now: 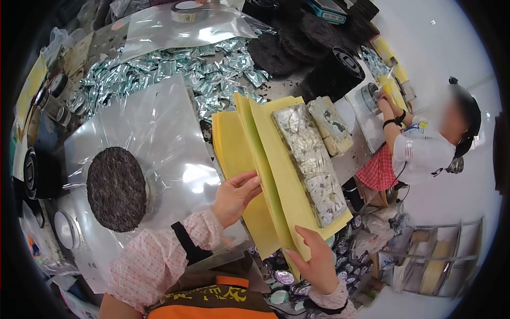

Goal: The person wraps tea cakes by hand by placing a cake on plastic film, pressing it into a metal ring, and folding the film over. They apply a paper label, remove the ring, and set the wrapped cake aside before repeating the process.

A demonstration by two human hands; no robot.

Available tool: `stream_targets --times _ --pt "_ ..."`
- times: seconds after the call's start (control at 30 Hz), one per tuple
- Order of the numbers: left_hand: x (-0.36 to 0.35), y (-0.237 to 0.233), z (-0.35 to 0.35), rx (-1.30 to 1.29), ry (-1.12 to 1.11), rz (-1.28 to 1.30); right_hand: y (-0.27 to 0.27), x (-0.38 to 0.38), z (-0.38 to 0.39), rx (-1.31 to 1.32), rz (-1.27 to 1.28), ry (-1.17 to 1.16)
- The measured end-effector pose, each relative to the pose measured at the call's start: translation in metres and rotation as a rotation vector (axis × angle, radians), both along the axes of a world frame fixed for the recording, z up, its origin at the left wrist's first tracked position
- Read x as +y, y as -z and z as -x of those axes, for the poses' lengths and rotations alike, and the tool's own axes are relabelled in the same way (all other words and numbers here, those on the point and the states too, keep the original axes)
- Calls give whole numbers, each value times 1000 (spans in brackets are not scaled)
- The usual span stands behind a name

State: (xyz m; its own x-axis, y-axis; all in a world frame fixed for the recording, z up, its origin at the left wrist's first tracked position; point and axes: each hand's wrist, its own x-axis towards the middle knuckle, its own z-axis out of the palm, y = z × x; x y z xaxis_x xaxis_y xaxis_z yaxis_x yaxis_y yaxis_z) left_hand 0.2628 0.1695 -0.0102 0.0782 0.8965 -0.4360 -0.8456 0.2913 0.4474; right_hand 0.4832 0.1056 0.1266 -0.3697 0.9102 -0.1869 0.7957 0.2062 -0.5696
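My left hand [238, 195] pinches the edge of a stack of yellow paper sheets [230, 151] at the centre. Nearer my body, my right hand [314, 254] holds the lower corner of the same sheets between thumb and fingers. The sheets are parted, with a gap between the layers. On their right part lies a long block in crinkled, clear wrapping [311, 165]. A second, shorter wrapped block [330, 126] rests beside it. Left of my hands, a dark round cake [116, 189] sits on clear plastic sheets [154, 114].
Small foil packets [212, 80] spread across the table behind. Dark round cakes [273, 55] and a black cylinder [333, 73] stand at the back. A tape roll [184, 13] lies on more plastic. A co-worker [425, 135] is at the right, near a shelf rack [433, 258].
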Motion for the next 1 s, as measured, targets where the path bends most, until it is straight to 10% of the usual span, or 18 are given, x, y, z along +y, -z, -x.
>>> stream_targets --times 1.0 --pt "6 -11 -7 -7 -6 -67 52 108 49 295 246 13"
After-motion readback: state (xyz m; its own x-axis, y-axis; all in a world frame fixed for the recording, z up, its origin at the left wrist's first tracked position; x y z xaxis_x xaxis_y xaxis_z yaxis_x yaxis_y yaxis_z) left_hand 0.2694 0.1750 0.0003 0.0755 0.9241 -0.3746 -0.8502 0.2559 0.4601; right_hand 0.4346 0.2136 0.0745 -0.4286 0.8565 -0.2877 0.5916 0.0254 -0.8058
